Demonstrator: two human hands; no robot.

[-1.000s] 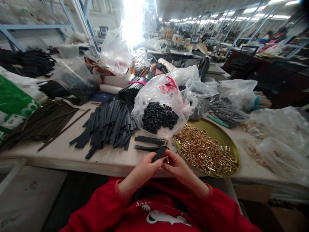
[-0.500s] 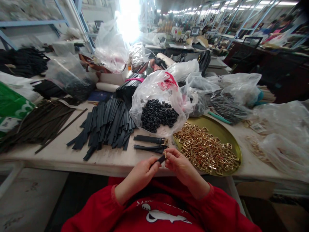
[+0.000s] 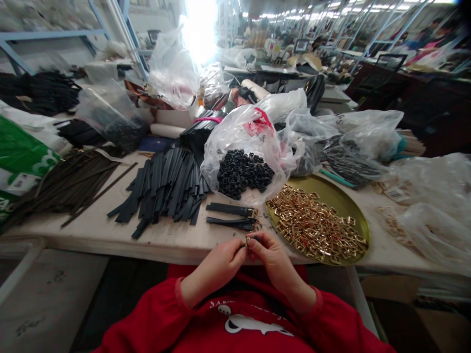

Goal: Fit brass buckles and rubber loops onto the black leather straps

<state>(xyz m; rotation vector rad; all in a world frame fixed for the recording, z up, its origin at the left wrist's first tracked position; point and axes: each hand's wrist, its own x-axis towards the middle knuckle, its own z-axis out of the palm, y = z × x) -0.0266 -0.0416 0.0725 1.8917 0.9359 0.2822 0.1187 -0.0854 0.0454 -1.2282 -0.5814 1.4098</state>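
Observation:
In front of my body, both hands are closed around a short black strap [image 3: 242,247] with a small gold buckle [image 3: 248,240]. My left hand [image 3: 222,262] pinches the strap, most of which its fingers hide. My right hand [image 3: 271,255] grips at the buckle, where a dark strap end shows between thumb and finger. Just beyond lie two black straps with gold buckles, one flat [image 3: 230,210] and one nearer [image 3: 230,222]. A round gold tray [image 3: 333,196] at the right holds a heap of gold buckles [image 3: 316,225].
Loose black strips [image 3: 165,186] are piled at left centre, with brown strips [image 3: 73,181] farther left. A clear plastic bag [image 3: 235,132] holds small black loops [image 3: 243,174]. More plastic bags [image 3: 434,196] crowd the right side and back. The table's front edge [image 3: 147,252] runs close to my forearms.
My hands have drawn closer together and slightly lower, covering more of the strap. A dark strap end now shows at the right fingers beside the buckle. The view has shifted slightly.

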